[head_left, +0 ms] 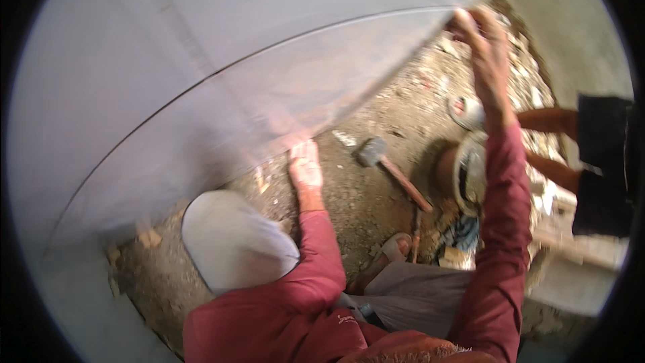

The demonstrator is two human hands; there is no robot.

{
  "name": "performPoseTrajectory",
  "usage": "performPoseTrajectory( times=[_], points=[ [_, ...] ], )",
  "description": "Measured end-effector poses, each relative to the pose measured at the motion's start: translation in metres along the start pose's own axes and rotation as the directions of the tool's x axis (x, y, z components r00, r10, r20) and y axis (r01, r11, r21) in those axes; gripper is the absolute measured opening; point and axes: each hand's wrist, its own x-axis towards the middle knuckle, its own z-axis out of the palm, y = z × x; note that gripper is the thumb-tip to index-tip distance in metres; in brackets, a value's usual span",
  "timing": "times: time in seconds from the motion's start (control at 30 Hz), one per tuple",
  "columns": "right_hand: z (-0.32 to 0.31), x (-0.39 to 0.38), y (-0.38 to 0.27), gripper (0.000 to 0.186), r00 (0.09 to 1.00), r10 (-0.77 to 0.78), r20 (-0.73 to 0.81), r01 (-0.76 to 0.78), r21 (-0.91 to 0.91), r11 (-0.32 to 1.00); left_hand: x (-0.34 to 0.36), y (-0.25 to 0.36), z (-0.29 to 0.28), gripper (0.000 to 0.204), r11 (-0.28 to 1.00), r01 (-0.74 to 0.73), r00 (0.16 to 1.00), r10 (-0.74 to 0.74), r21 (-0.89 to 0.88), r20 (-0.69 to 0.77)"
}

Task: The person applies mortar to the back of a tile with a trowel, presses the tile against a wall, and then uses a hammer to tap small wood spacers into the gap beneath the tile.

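Left hand: I am pressing it flat, fingers spread, on the low edge of the big sheet.
Right hand: I am gripping the sheet's top corner.
Done: the sheet is up and leaning.
Left: the hammer is lying unused on the ground.

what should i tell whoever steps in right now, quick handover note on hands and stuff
Left hand: flat, fingers spread, pressed on the lower edge of the large curved grey sheet, near the dirt ground.
Right hand: raised high, gripping the sheet's upper right edge.
Sheet: held up, bowed, by both hands; a seam line runs across it.
On the ground: a hammer with a wooden handle, lying loose right of the left hand, untouched. Rubble lies beyond.
Another person's legs stand at the right.
Done or left: cannot tell; the sheet rests only on the hands' hold.
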Motion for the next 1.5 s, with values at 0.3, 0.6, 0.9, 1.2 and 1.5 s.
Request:
performPoseTrajectory(
  times=[0.3, 0.6, 0.9, 1.2, 1.5],
  points=[
    [0.001, -0.006, 0.003, 0.025, 0.997, 0.067, 0.032, -0.071, 0.131, 0.989, 0.001, -0.008, -0.007, 0.065, 0.998, -0.049, 0.993, 0.044, -0.048, -0.114],
    [-0.004, -0.004, 0.011, 0.025, 0.997, 0.072, 0.011, -0.073, 0.200, 0.977, 0.003, -0.016, -0.005, 0.068, 0.999, -0.048, 0.996, 0.047, -0.015, -0.076],
    [0.041, -0.029, -0.023, 0.055, 0.972, 0.132, -0.194, -0.115, 0.096, 0.989, 0.001, -0.011, 0.005, 0.072, 0.999, -0.048, 0.995, 0.046, -0.025, -0.092],
    [0.053, -0.026, -0.041, 0.057, 0.973, 0.121, -0.198, -0.119, 0.019, 0.993, 0.000, -0.010, 0.008, 0.074, 0.999, -0.034, 0.994, 0.035, 0.010, -0.108],
    [0.049, -0.033, -0.053, 0.063, 0.967, 0.240, -0.088, -0.237, 0.045, 0.971, -0.003, -0.010, 0.009, 0.077, 0.997, -0.043, 0.986, 0.032, -0.061, -0.163]
  ],
)
